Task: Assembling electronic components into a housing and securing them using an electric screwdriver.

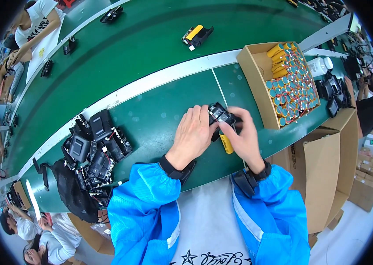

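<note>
Over the green worktable, both of my hands are closed around a small black plastic device housing (222, 114) with pale parts showing inside. My left hand (192, 132) grips its left side, fingers together on top. The thumb and fingers of my right hand (243, 134) hold it from the right, partly smeared by motion. Just below the housing, beside my right thumb, is a yellow cylindrical battery (226, 142); whether it is joined to the housing is hidden. A dark object (188, 172) lies under my left wrist at the table edge.
Left of me are piled black housings (100, 126) and a black mesh bag (69, 190). A cardboard box (257, 84) of wired yellow batteries stands at right, near a white bottle (320, 66). Beyond a pale rail, a green conveyor (151, 44) carries a battery-fitted housing (197, 35). Other people sit nearby.
</note>
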Demonstrator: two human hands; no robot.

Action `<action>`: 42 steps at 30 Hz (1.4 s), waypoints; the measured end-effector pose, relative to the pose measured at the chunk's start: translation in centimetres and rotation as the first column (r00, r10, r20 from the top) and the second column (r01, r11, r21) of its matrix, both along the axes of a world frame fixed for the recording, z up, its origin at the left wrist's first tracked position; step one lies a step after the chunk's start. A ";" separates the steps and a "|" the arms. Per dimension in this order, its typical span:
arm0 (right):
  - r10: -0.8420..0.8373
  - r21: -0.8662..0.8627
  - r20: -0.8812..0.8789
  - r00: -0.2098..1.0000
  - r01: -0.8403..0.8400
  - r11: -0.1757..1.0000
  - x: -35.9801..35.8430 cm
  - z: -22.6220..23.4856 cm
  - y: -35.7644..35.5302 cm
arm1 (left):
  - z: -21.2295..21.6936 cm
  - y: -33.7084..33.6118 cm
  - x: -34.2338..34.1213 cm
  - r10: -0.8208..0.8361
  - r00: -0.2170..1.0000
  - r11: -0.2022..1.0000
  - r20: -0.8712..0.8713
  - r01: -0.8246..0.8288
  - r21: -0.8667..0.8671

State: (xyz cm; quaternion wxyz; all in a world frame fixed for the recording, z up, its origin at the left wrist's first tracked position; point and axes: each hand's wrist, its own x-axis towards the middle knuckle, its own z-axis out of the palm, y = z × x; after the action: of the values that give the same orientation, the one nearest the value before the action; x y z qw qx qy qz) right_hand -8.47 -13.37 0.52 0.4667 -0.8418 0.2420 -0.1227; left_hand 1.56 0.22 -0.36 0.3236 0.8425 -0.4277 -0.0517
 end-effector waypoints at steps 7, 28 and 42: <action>0.109 0.346 -0.272 0.956 -0.009 0.938 -3.6 1.9 -0.6 | 0.8 0.0 -0.2 -0.013 1.000 0.999 0.001 0.013 0.046; 0.035 -0.187 0.202 0.979 0.004 0.982 -1.1 0.4 -0.2 | 0.3 -1.0 -2.0 0.088 0.994 0.989 0.067 -0.095 0.111; 0.223 -0.447 0.108 0.969 -0.152 0.881 0.9 1.5 2.2 | 3.4 3.0 -0.3 -0.068 0.995 0.997 -0.069 0.071 0.038</action>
State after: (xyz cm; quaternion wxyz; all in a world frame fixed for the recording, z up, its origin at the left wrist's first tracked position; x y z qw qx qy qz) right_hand -7.57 -11.21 2.05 0.2938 -0.9319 0.0882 -0.1935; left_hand 1.24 3.22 3.00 0.3187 0.8312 -0.4445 -0.0999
